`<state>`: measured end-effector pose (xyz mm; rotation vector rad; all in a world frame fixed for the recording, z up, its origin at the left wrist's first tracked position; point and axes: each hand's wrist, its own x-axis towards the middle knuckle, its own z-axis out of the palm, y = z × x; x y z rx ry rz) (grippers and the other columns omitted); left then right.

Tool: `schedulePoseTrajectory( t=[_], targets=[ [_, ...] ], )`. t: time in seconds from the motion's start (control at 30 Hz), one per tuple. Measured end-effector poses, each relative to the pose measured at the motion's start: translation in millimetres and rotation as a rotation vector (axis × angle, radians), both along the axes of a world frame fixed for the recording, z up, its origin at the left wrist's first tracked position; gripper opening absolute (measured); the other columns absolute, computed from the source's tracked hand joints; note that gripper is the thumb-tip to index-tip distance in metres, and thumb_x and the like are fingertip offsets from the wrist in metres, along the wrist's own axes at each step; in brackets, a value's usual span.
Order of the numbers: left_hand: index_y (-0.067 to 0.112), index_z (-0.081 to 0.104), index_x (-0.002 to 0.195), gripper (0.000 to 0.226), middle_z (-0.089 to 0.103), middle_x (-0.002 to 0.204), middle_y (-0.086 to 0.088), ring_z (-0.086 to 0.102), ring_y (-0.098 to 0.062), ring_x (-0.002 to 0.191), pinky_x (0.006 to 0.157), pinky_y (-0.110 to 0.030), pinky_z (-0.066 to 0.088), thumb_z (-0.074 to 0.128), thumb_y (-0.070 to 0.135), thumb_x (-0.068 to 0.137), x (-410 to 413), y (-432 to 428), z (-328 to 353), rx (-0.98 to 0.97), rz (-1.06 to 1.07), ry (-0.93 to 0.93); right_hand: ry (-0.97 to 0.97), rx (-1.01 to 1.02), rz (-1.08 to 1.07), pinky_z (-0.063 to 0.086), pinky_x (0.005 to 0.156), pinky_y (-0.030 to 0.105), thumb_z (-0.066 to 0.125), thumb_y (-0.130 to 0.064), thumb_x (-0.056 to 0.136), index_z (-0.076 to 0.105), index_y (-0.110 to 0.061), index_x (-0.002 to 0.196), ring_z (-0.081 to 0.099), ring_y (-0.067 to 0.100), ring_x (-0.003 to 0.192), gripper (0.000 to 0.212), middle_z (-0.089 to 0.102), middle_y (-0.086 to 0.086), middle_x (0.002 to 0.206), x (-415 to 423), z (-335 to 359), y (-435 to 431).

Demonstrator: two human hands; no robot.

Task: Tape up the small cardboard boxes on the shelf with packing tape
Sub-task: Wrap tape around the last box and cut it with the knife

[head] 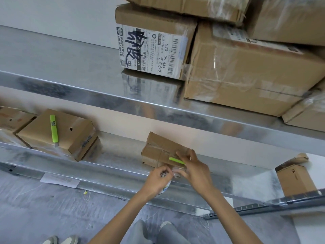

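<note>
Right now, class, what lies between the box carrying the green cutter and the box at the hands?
Nothing: the head view shows bare steel shelf between cutter box and small box.

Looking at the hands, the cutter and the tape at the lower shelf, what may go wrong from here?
The right hand holds the green cutter close to the left hand gripping the tape roll; a slip could cut fingers.
The small box sits near the shelf edge; pulling tape might drag it off.
A second cutter lies loose on a tilted box; it might slide off.
</note>
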<state>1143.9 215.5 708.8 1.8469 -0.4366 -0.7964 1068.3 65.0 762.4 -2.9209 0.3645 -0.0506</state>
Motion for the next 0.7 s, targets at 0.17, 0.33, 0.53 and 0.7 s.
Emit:
schedulePoseTrajectory(
  t=[0.17, 0.33, 0.53, 0.7],
  targets=[
    [0.017, 0.067, 0.076, 0.013, 0.069, 0.083, 0.001, 0.060, -0.006, 0.074, 0.069, -0.014, 0.044, 0.060, 0.017, 0.087, -4, 7, -2, 0.006, 0.016, 0.013, -0.119, -0.104, -0.027, 0.033, 0.032, 0.022, 0.081, -0.037, 0.070, 0.061, -0.029, 0.119, 0.052, 0.017, 0.043, 0.054, 0.055, 0.004, 0.091, 3, -10, -5],
    [0.022, 0.066, 0.073, 0.017, 0.064, 0.075, 0.008, 0.056, -0.001, 0.067, 0.063, -0.010, 0.042, 0.062, 0.015, 0.088, -11, 11, 0, -0.009, 0.044, 0.075, -0.054, 0.035, -0.011, 0.040, 0.048, 0.026, 0.073, -0.035, 0.079, 0.051, -0.030, 0.133, 0.059, 0.018, 0.062, 0.059, 0.052, 0.004, 0.109, 3, -10, -6],
    [0.022, 0.065, 0.075, 0.018, 0.064, 0.080, 0.010, 0.055, 0.002, 0.069, 0.065, -0.011, 0.041, 0.060, 0.012, 0.090, -15, 6, 13, -0.058, 0.021, 0.104, -0.095, 0.273, 0.022, 0.044, 0.069, 0.028, 0.052, -0.023, 0.096, 0.038, -0.029, 0.137, 0.059, 0.016, 0.091, 0.043, 0.048, -0.006, 0.109, -3, 4, -19],
    [0.017, 0.063, 0.078, 0.018, 0.056, 0.068, 0.009, 0.050, -0.002, 0.057, 0.053, -0.012, 0.039, 0.056, 0.008, 0.092, -18, 1, 26, -0.088, 0.033, 0.180, -0.169, 0.371, -0.206, 0.037, 0.062, 0.034, 0.044, -0.022, 0.099, 0.050, -0.019, 0.104, 0.048, 0.015, 0.064, 0.008, 0.047, -0.012, 0.071, -8, 12, -29]
  ],
)
